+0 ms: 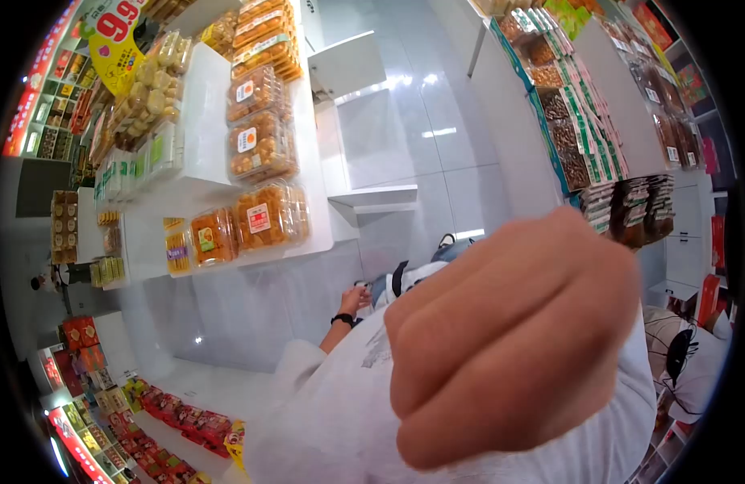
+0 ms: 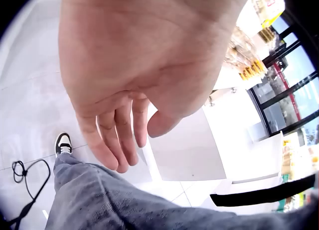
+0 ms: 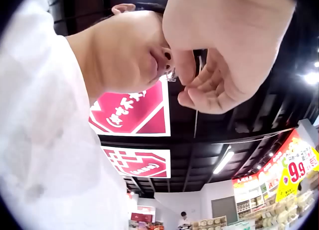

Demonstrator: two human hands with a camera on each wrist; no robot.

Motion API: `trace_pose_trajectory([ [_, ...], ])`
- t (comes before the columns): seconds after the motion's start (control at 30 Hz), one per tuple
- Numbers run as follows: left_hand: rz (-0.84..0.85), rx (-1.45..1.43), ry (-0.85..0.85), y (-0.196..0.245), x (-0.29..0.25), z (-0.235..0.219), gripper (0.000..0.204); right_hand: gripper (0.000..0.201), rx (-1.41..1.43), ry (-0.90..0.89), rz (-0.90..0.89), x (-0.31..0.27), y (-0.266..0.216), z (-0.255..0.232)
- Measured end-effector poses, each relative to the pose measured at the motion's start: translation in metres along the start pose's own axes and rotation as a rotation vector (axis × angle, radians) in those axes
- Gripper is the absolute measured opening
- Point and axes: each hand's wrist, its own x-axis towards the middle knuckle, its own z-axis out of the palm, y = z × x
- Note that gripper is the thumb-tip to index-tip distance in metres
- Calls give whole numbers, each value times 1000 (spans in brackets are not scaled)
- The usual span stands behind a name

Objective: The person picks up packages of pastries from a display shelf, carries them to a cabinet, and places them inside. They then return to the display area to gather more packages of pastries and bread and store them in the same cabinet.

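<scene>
My right hand (image 1: 518, 339) is raised close in front of the head camera, its fingers curled with the knuckles showing. In the right wrist view the same hand (image 3: 224, 50) is up beside the face, thumb and fingertips bent inward, and no held object can be made out. My left hand (image 1: 356, 301) hangs low by the leg, a black band (image 1: 343, 319) around its wrist. Seen from the left wrist, that hand (image 2: 144, 75) has loose, slightly bent fingers above the jeans (image 2: 104, 190) and touches nothing.
Clear boxes of snacks (image 1: 260, 145) stand on a white display table (image 1: 324, 218) at the left. Another display with packaged goods (image 1: 582, 121) is at the right. Tiled floor (image 1: 437, 121) runs between them. A black cable (image 2: 37, 192) lies on the floor near a shoe (image 2: 63, 144).
</scene>
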Motion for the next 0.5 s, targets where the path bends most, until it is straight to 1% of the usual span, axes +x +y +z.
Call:
trace_pose_trajectory([
  [0.07,-12,30,27,19,-6,29,27,4,132,-28,-27,-13,-21,-16],
  [0.13,95,-8,32,47,-13,53,29,4,194,-15,-42,-25,-36,-39],
  [0.27,89,-11,25,81,-4,93,30,6,266,15,-42,-39,-52,-83],
  [0.33,103,70,17,88,0,109,30,7,287,20,-49,-38,-50,-103],
  [0.4,84,66,19,98,12,124,30,8,326,38,-23,-35,-48,-127],
  [0.43,60,60,22,96,18,132,29,8,347,51,-4,-34,-45,-140],
  [0.5,66,53,40,80,50,141,27,9,361,90,50,-26,-32,-166],
])
